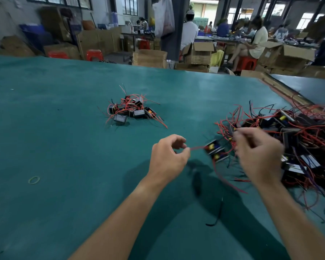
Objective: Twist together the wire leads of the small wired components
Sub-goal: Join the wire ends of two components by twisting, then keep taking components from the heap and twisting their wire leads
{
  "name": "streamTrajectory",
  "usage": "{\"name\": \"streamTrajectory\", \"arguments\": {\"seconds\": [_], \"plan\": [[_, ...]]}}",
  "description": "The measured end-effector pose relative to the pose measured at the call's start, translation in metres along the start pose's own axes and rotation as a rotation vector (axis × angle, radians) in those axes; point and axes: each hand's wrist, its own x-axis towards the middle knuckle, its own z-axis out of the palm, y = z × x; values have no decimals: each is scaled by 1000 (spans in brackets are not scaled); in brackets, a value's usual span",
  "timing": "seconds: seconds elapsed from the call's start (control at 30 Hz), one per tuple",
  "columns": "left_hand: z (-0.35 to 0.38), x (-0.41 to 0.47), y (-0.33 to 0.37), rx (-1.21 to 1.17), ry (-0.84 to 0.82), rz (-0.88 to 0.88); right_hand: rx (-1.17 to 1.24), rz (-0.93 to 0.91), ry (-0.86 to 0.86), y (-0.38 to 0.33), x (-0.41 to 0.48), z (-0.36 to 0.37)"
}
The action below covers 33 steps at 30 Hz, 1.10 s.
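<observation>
I judge the small pile (133,109) mid-table done. My left hand (169,158) pinches a thin red wire (197,147) leading to a boxy black part (215,150) between my hands. My right hand (257,154) is blurred, fingers curled; I cannot tell its grip. A big tangled heap (298,139) remains.

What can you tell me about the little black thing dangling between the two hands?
The little black component is a blurry, boxy block with yellow bits, plastic-looking. It hangs tilted above the green table. A red wire runs from it to the left hand, which pinches the wire. More leads trail below. The blurred right hand is close beside it.
</observation>
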Motion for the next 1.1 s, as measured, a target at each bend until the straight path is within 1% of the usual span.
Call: {"name": "streamTrajectory", "arguments": {"seconds": [0.03,0.07,0.17,0.23,0.3,0.37,0.43,0.5,0.57,0.63,0.7,0.77,0.87,0.93,1.03,1.1], "plan": [[-3,2,0,13,53,-7,-101,-30,105,4,6,-7],[-6,4,-1,17,87,-22,-167,-23,168,7,11,-12],[-12,10,-5,-21,116,-66,-203,101,202,5,11,-10],[-14,10,-4,-64,123,-59,-204,46,181,-2,4,-3],[-20,14,1,-115,153,-93,-132,-73,64,-11,-5,6],[-34,32,1,-104,193,-189,-40,-157,-120,-21,-15,16],[-51,60,-10,72,216,-271,-15,-193,-267,-25,-23,23],[-69,87,-27,338,190,-293,-16,-186,-367,-21,-26,25],[-87,107,-49,515,185,-323,-3,-133,-464,-15,-25,23],[-102,121,-70,625,195,-341,-15,-100,-551,-10,-24,21],[-112,132,-89,703,131,-345,-41,-85,-610,-8,-25,22],[-115,142,-100,729,56,-346,-64,-76,-632,-9,-26,23],[-109,154,-107,721,34,-276,-113,-92,-667,-6,-25,24],[-100,158,-108,710,63,-180,-180,-81,-744,-1,-25,26],[-83,157,-107,694,90,-60,-293,3,-844,4,-24,28],[-75,158,-105,655,71,-2,-361,60,-819,7,-23,30]]}}
